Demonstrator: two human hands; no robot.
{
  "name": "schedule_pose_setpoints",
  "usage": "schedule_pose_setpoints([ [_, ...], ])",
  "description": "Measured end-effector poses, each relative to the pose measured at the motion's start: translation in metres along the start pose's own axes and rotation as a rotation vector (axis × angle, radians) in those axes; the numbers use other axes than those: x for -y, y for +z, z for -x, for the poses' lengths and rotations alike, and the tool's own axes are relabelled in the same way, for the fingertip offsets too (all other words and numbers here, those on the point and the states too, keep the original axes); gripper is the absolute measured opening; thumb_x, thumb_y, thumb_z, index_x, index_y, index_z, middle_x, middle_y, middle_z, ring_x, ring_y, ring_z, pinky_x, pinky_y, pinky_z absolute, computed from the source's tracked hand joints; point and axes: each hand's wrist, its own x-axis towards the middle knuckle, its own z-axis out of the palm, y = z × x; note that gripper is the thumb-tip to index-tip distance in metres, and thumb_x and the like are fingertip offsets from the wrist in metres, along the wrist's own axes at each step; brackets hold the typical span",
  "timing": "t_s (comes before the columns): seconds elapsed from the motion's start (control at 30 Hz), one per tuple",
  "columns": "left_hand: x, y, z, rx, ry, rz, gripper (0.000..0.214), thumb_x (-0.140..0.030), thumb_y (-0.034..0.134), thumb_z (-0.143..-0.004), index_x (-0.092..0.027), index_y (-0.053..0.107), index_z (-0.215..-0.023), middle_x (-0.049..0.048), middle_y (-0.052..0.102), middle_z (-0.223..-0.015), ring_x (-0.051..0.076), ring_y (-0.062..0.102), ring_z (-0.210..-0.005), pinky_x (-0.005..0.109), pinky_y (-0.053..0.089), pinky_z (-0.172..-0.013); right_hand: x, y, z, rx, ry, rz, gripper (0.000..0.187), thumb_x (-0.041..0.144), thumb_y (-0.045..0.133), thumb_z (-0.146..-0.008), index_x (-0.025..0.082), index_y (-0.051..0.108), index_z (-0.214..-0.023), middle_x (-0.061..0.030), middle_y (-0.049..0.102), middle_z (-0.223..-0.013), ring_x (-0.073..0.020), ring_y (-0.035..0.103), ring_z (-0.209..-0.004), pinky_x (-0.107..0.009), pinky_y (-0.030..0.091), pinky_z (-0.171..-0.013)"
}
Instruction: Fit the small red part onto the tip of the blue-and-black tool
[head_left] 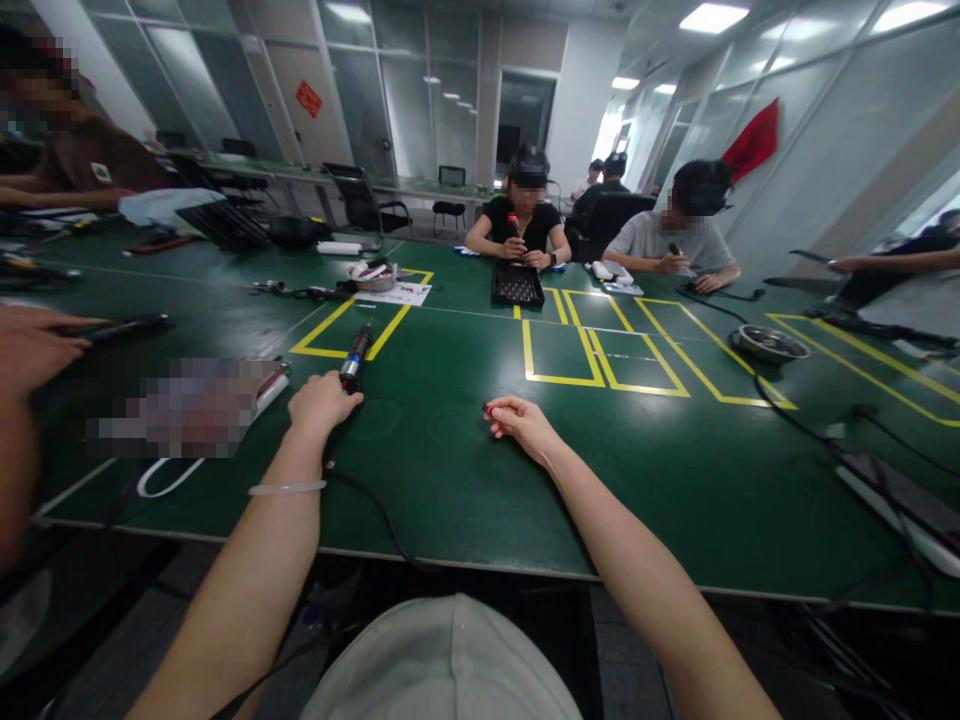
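Note:
My left hand (321, 403) is wrapped round the handle of a corded tool, apparently a soldering iron or electric screwdriver (355, 356), whose tip points away across the green table (465, 470). Its black cable (375, 505) trails back over the near edge. My right hand (520, 418) rests on the table to the right, its fingers pinched on a small dark and red part (488, 408) too small to name. A thin bracelet sits on my left wrist.
A black tray (517, 284) lies in front of a seated person across the table. Yellow tape rectangles (600, 350) mark the middle. A round metal part (768, 343) and cables lie at the right. Another person's hand (30, 345) with a tool is at the left.

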Motion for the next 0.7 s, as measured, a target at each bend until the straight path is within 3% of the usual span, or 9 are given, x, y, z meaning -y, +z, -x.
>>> schedule_pose_setpoints([
  [0.13, -0.024, 0.003, 0.012, -0.038, 0.09, -0.03, 0.063, -0.055, 0.054, -0.078, -0.016, 0.053, -0.128, 0.0215, 0.058, -0.119, 0.038, 0.06, -0.103, 0.044, 0.049, -0.077, -0.001, 0.0, -0.001, -0.012, -0.012, -0.008, 0.04, 0.038, 0.082, -0.064, 0.015, 0.063, -0.091, -0.0028, 0.069, -0.079, -0.0089, 0.059, -0.059, -0.022, 0.049, -0.055],
  [0.37, -0.081, 0.012, 0.048, -0.038, 0.394, -0.001, 0.064, -0.058, 0.054, -0.078, -0.022, 0.051, -0.131, 0.0135, 0.059, -0.115, 0.031, 0.061, -0.097, 0.037, 0.047, -0.075, -0.005, 0.0, -0.004, -0.044, -0.088, 0.108, 0.041, 0.043, 0.08, -0.065, 0.018, 0.056, -0.087, -0.0001, 0.066, -0.074, -0.0102, 0.059, -0.057, -0.023, 0.048, -0.053],
  [0.53, -0.118, 0.018, 0.082, -0.038, 0.585, 0.023, 0.058, -0.055, 0.056, -0.08, -0.021, 0.053, -0.128, 0.0122, 0.059, -0.112, 0.028, 0.06, -0.099, 0.034, 0.045, -0.077, -0.007, 0.002, -0.002, -0.036, -0.24, 0.428, 0.028, 0.04, 0.071, -0.074, 0.02, 0.053, -0.084, 0.0037, 0.057, -0.066, -0.0105, 0.051, -0.054, -0.024, 0.042, -0.053],
  [0.7, -0.134, 0.023, 0.104, -0.041, 0.712, 0.047, 0.05, -0.048, 0.059, -0.082, -0.024, 0.052, -0.126, 0.0106, 0.059, -0.113, 0.027, 0.06, -0.1, 0.034, 0.044, -0.079, -0.005, 0.004, 0.002, 0.006, -0.408, 0.877, 0.011, 0.029, 0.061, -0.082, 0.02, 0.055, -0.084, 0.001, 0.056, -0.075, -0.0136, 0.049, -0.063, -0.026, 0.04, -0.063],
])
